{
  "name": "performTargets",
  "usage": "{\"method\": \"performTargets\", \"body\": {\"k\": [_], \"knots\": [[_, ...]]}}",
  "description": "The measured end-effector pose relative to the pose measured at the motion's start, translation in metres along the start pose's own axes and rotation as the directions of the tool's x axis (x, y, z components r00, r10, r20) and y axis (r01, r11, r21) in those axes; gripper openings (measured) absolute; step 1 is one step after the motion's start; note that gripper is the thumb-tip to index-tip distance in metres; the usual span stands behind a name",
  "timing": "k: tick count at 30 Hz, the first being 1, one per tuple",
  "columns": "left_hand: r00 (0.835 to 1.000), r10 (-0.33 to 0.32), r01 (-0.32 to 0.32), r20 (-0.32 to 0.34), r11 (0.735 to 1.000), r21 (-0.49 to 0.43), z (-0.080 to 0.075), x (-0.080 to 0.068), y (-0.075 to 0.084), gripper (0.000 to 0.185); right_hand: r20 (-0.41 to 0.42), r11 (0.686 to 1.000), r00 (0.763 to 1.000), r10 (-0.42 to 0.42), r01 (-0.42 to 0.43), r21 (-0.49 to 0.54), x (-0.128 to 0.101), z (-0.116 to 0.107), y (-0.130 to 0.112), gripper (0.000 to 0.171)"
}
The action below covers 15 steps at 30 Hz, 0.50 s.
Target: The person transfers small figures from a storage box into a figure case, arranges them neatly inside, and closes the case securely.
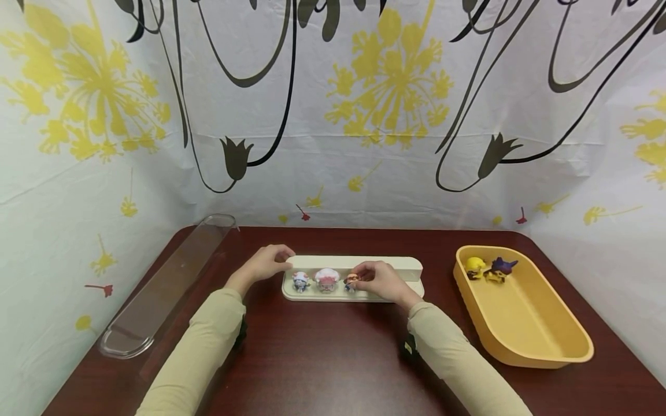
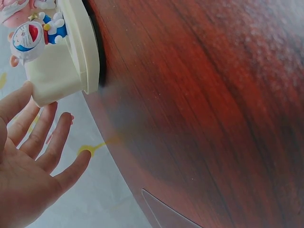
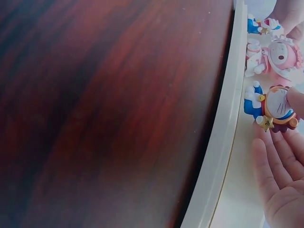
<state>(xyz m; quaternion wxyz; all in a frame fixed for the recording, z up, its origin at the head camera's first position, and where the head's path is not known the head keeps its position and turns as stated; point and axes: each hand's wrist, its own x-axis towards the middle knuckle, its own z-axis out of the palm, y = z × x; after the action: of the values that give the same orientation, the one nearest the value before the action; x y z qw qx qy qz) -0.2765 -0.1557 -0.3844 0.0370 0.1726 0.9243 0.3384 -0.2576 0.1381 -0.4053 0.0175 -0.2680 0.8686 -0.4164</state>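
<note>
A cream stepped display stand (image 1: 317,297) lies across the table, bearing small cartoon cat figurines. My left hand (image 1: 265,262) is at its left end, thumb and fingers holding the raised back step's corner; in the left wrist view the outer fingers (image 2: 73,171) spread away. My right hand (image 1: 382,280) pinches a figurine (image 3: 278,104) with a blue body, brown mane and gold star, thumb across its face and fingers behind, at the front step. Left of it stand a pink-and-white figurine (image 1: 326,281) and a blue-and-white figurine (image 1: 300,282).
On the right, a yellow tray (image 1: 536,323) contains a yellow figurine (image 1: 474,267) and a purple-and-yellow figurine (image 1: 500,269). A long clear plastic cover (image 1: 166,283) lies along the table's left side. Behind the dark red table (image 1: 322,358) hangs a patterned white curtain (image 1: 312,127).
</note>
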Motion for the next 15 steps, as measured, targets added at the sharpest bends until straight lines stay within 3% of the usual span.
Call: {"method": "performTargets", "body": {"k": [15], "knots": [[1.000, -0.003, 0.003, 0.007, 1.000, -0.002, -0.0003, 0.0002, 0.0007, 0.024, -0.007, 0.999, 0.999, -0.031, 0.031, 0.009, -0.0009, 0.0016, 0.0001, 0.019]]}}
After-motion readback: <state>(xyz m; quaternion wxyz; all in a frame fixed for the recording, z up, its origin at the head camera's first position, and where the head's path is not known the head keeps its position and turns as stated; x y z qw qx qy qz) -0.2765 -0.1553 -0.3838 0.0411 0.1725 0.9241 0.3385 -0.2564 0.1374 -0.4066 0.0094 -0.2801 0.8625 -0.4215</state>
